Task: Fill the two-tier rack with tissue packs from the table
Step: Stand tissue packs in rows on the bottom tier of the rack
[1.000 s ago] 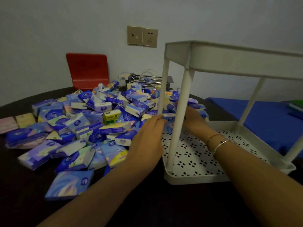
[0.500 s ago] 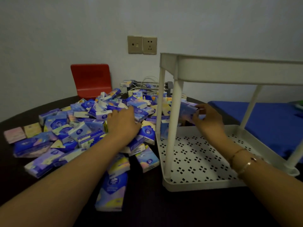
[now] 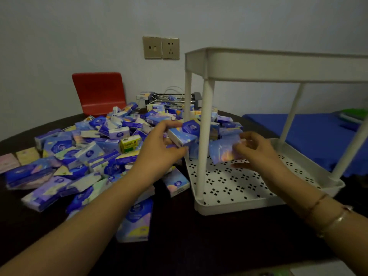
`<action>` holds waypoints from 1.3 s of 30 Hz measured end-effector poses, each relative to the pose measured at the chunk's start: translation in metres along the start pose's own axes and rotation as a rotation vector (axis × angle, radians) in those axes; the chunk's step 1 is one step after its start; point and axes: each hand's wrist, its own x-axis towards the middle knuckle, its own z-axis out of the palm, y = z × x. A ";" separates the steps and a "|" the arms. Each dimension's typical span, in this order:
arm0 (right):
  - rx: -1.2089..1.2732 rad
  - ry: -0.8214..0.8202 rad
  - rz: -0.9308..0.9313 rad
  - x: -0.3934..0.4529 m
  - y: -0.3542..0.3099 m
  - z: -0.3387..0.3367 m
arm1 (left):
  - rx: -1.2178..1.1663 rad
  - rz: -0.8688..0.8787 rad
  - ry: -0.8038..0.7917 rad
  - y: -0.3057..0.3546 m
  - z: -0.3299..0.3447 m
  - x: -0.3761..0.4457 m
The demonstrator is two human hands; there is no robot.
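Note:
A white two-tier rack (image 3: 239, 206) stands on the dark table at the right; its perforated lower tray holds no packs and its upper tier (image 3: 278, 64) is seen from below. A big heap of blue and purple tissue packs (image 3: 89, 152) covers the table to the left. My left hand (image 3: 159, 150) holds a blue-and-white tissue pack (image 3: 183, 136) just left of the rack's front post. My right hand (image 3: 254, 152) holds a purple tissue pack (image 3: 223, 150) above the lower tray's far left part.
A red chair back (image 3: 99, 92) stands behind the table. A wire rack (image 3: 171, 98) with cables sits at the table's far edge under a wall socket (image 3: 161, 47). A blue-covered surface (image 3: 310, 136) lies beyond the rack at right. Loose packs (image 3: 135, 222) lie near the front.
My left hand lifted a pack out of the heap and moved right towards the rack. My right hand carried its pack down and nearer, over the lower tray.

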 end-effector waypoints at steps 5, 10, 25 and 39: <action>-0.237 0.324 -0.487 -0.009 -0.001 0.016 | -0.028 -0.098 0.004 -0.018 0.025 -0.007; -0.643 0.235 -0.661 -0.006 0.002 0.036 | -0.168 -0.132 -0.088 -0.020 0.049 -0.008; -0.097 0.079 -0.408 0.001 -0.003 0.043 | -0.614 -0.251 0.027 -0.040 0.047 0.006; -0.527 -0.305 0.021 0.054 0.017 0.023 | 0.206 -0.071 -0.046 -0.060 0.060 0.008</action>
